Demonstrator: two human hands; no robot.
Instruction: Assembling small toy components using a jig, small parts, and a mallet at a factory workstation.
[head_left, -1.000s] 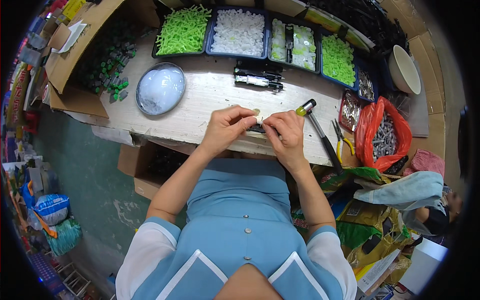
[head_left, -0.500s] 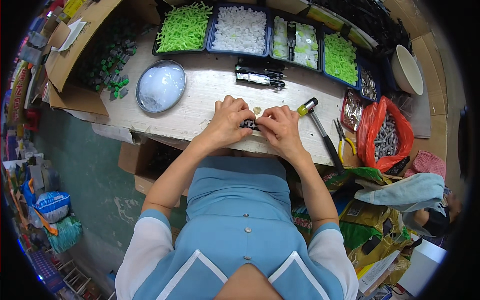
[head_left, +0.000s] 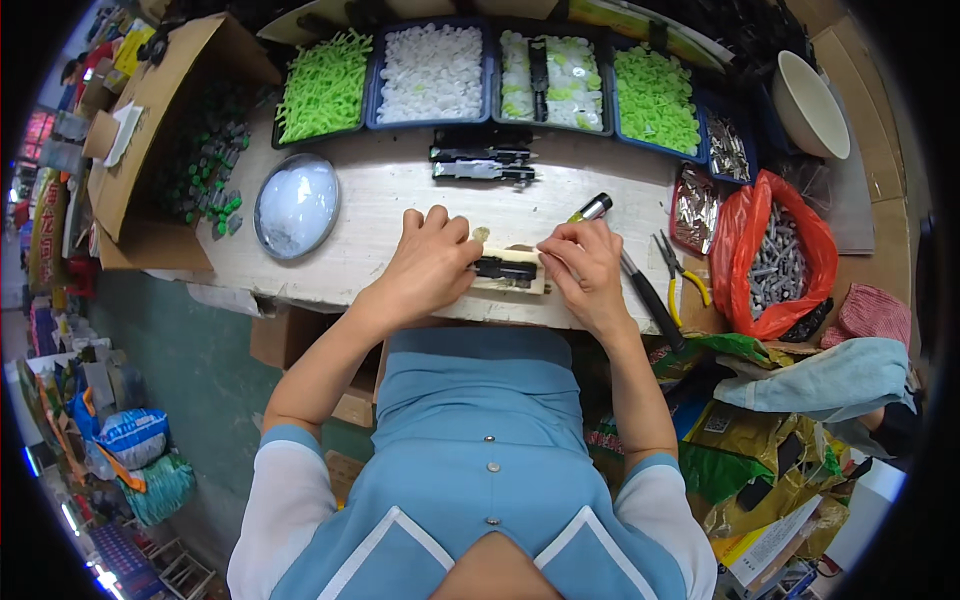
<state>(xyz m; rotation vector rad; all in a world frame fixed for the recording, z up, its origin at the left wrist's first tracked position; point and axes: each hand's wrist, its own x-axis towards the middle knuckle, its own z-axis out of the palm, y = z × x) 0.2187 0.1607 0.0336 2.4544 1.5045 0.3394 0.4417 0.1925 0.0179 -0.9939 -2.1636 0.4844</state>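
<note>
A narrow black part [head_left: 506, 269] lies in a cream-coloured block [head_left: 520, 287] at the table's front edge. My left hand [head_left: 428, 262] bends its fingers and thumb around the left end of the black part. At the block's right end, my right hand [head_left: 586, 262] has thumb and fingertips pinched together; whatever is between them is too small to make out. Just beyond my right hand lies a hammer [head_left: 650, 300] with a black grip, its head partly hidden behind the fingers. Several black assemblies [head_left: 484, 162] rest in a row farther back.
Trays of green strips [head_left: 325, 88], white pieces [head_left: 432, 75] and green pieces [head_left: 655, 98] line the back. A round dish [head_left: 298, 208] sits left, near a cardboard box [head_left: 150, 150]. Right are yellow-handled pliers [head_left: 682, 278] and a red bag [head_left: 740, 262] of grey parts.
The cream block, hidden before, now shows beneath the black part. My hands have moved apart, the left hand leftward, the right hand to the block's right end. The whole view has shifted slightly.
</note>
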